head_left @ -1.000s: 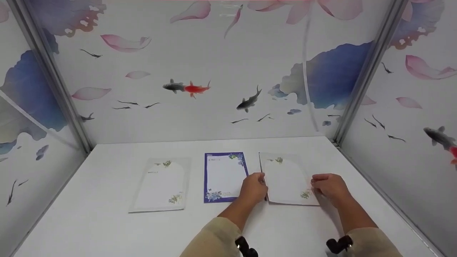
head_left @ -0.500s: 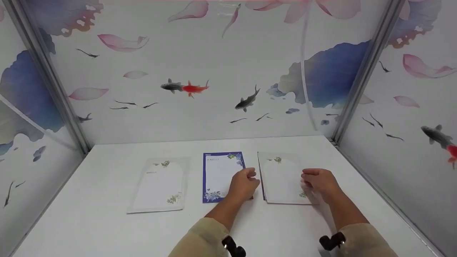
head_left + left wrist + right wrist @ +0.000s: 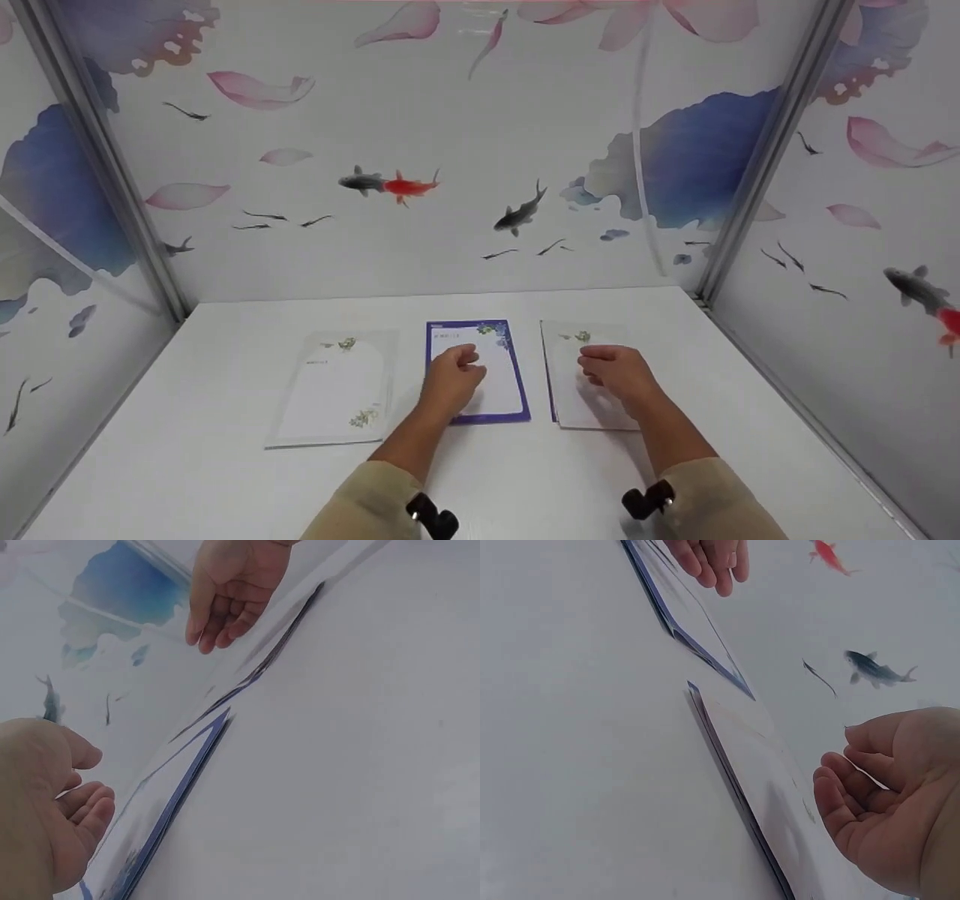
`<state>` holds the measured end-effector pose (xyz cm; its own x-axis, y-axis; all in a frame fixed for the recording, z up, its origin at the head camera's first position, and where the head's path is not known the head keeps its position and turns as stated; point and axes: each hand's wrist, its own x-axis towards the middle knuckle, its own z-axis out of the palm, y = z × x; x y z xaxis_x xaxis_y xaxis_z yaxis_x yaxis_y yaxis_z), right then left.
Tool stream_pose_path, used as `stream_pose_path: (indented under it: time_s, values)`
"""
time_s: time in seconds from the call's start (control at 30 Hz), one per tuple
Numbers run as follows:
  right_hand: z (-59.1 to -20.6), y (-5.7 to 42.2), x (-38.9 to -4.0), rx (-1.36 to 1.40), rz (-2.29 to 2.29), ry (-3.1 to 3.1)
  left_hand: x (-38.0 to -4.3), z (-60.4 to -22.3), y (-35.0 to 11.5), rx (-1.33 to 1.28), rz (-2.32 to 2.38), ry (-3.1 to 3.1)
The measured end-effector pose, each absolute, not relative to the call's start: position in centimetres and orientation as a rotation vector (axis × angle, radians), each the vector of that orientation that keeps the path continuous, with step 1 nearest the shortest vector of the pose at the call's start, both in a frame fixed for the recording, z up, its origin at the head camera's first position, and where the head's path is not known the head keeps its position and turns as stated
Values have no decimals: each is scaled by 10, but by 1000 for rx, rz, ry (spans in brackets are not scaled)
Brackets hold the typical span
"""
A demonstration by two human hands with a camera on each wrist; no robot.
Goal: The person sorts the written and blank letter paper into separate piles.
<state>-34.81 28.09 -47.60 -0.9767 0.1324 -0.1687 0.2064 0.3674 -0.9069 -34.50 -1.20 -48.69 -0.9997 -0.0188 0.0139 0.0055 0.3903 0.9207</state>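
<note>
Over the middle stack of purple-bordered stationery paper (image 3: 495, 386) hangs my left hand (image 3: 450, 382), its fingers loosely bent around nothing. My right hand (image 3: 619, 379), likewise holding nothing, hovers over the right stack of white flower-printed paper (image 3: 566, 390). Dark and purple edges of lower sheets stick out along that stack's left side. In the right wrist view, the relaxed right hand (image 3: 892, 799) stands apart from the right stack (image 3: 754, 802). The left wrist view has the left hand (image 3: 56, 802) beside the purple-bordered paper (image 3: 176, 787).
Another white stack with green flower prints (image 3: 337, 394) lies at the left of the white table (image 3: 187, 480). Panels printed with fish and petals form a back wall (image 3: 420, 247) and two side walls around it.
Both hands have moved left. The left hand has left the right stack's left edge and is over the purple-bordered paper; the right hand has come from that stack's right edge to above it.
</note>
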Motion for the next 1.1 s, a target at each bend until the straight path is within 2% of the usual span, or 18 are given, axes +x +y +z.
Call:
stream_pose_path:
  time_s: [0.3, 0.73, 0.9, 1.1]
  values:
    - [-475, 227, -357, 227, -1792, 2485, -351, -490, -65, 130, -1738, -2498]
    - [-478, 186, -362, 184, -1766, 2481, -354, -492, -83, 229, -1706, -2523]
    - [-482, 182, -357, 91, -1623, 2595, -349, -496, -83, 117, -1612, -2682]
    - [-487, 180, -346, -152, -1176, 2768, -342, -503, -81, -216, -1216, -3016]
